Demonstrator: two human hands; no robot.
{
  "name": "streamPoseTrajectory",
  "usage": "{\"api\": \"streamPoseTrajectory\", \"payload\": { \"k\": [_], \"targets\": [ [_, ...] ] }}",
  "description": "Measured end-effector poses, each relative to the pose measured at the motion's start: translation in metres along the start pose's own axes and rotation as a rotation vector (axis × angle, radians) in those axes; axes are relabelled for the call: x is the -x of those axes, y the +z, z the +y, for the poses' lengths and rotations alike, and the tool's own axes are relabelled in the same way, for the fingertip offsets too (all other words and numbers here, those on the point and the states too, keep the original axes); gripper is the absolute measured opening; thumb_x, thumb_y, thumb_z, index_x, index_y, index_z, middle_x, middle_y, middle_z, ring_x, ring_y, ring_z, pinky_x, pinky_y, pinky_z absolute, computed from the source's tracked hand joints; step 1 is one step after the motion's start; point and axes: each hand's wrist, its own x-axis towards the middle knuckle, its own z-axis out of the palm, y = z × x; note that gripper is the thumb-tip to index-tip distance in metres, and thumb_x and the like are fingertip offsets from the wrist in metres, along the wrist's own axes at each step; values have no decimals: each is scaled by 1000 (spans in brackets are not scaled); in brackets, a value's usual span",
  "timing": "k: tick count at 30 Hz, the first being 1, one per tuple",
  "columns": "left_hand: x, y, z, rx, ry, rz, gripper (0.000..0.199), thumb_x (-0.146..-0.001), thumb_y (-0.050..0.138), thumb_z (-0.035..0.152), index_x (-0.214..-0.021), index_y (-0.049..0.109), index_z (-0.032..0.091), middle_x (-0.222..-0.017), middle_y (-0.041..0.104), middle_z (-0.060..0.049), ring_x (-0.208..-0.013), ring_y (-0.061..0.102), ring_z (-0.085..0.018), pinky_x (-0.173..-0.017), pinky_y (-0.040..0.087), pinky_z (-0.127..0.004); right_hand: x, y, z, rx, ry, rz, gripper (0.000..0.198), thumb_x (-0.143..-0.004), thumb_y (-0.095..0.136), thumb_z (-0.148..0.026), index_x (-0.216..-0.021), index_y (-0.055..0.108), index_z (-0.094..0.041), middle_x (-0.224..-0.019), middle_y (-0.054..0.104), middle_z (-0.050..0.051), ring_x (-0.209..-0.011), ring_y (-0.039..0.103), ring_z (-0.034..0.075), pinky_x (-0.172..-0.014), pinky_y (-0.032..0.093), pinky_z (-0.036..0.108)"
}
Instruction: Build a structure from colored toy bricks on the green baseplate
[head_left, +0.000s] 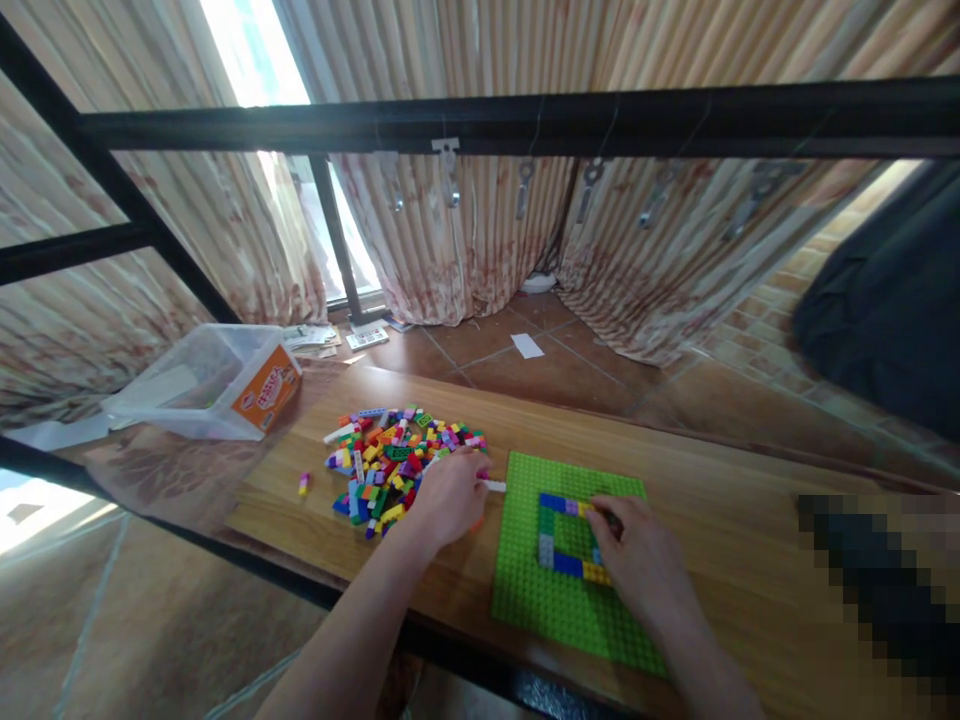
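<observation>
My left hand [451, 495] is closed at the right edge of a pile of small toy bricks [386, 460]. A long white brick [492, 486] sticks out from its fingertips toward a green studded baseplate [517, 590]. On that plate stands a square outline of bricks [547, 525], with blue, green, grey, purple and yellow pieces. My right hand [641, 550] bends over the outline's right side, its thumb and fingers pinched together at the upper right corner near a yellow brick [585, 508]. Whatever lies between those fingers is hidden, as is most of the outline's right side.
A pink and yellow brick piece [304, 484] lies apart on the wooden table [720, 510]. Beyond the table's left end is a clear plastic bin [202, 385] with an orange label. A black metal bar [495, 122] with hanging clips crosses in front of curtains.
</observation>
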Motion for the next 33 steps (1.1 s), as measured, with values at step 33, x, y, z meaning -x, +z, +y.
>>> {"api": "streamPoseTrajectory", "payload": {
  "k": [33],
  "targets": [
    [2, 29, 44, 1015, -145, -231, 27, -84, 55, 35, -66, 58, 15, -51, 41, 6, -48, 34, -8, -47, 23, -23, 7, -22, -28, -416, -264, -69, 18, -89, 59, -30, -102, 72, -27, -107, 65, 4, -82, 64, 13, -76, 53, 28]
  ]
}}
